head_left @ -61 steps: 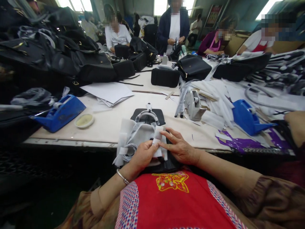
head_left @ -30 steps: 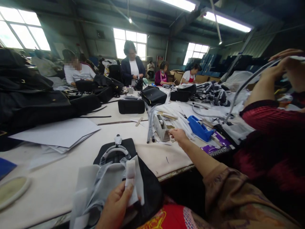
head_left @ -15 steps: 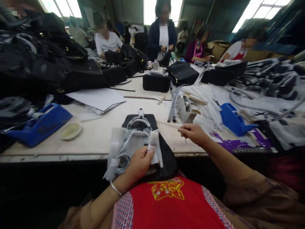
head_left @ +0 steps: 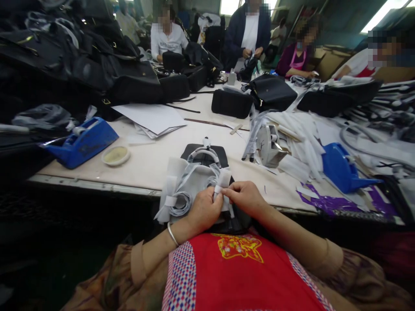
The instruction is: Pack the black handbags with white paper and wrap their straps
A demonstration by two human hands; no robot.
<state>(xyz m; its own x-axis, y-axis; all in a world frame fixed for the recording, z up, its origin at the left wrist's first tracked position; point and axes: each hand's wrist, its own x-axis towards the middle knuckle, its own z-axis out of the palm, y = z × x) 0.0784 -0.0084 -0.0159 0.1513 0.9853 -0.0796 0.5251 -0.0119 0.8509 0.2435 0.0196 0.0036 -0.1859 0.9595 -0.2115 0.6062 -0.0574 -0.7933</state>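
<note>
A black bag leans at the table's front edge against my red apron. Its top handle is wrapped in pale material, and white foam sheets and coiled, wrapped straps lie over its front. My left hand is closed around a white foam wrap on the bag's right side. Close beside it, my right hand pinches a small strip of tape against that same wrap, the fingertips of both hands almost touching. The strip itself is mostly hidden by my fingers.
A grey tape dispenser stands right of the bag by white foam strips. Blue dispensers sit at both sides. A round dish, paper sheets and piled black bags are leftward. Several people work across the table.
My right hand has moved left from beside the grey tape dispenser to the foam wrap, bringing the strip. My left hand keeps its hold. The view has shifted, so the scene sits differently.
</note>
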